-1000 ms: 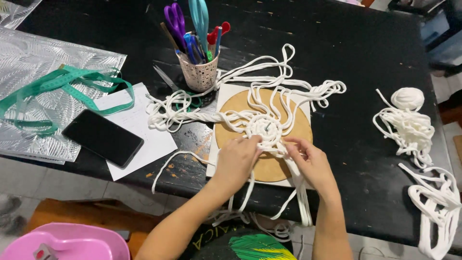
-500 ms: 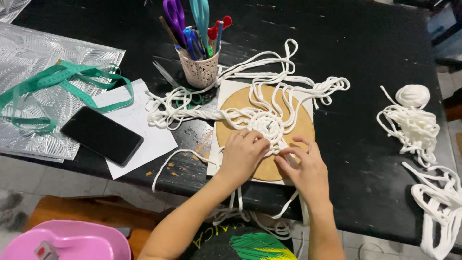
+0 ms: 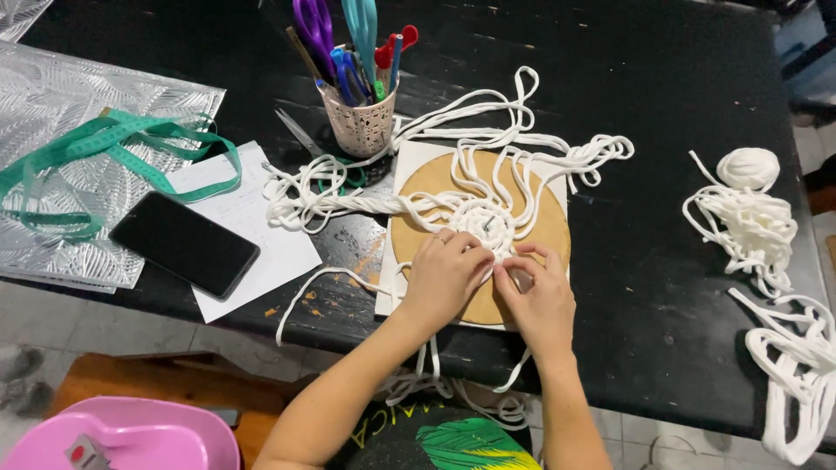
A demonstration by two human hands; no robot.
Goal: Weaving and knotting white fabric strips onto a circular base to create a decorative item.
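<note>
Now knotting: left hand (image 3: 444, 277) and right hand (image 3: 542, 300) both pinching white cord (image 3: 482, 218) on round board (image 3: 435, 178); next, careful tightening probably.

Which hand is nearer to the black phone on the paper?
Left. The left hand rests on the round board beside the white cord knot, on the side toward the black phone. The right hand lies farther away, beyond the left one.

Cord knot (image 3: 483, 218) on round board (image 3: 549, 231); pen cup (image 3: 359, 122) behind-left; phone (image 3: 185, 244) on paper (image 3: 261, 252), far left.
</note>
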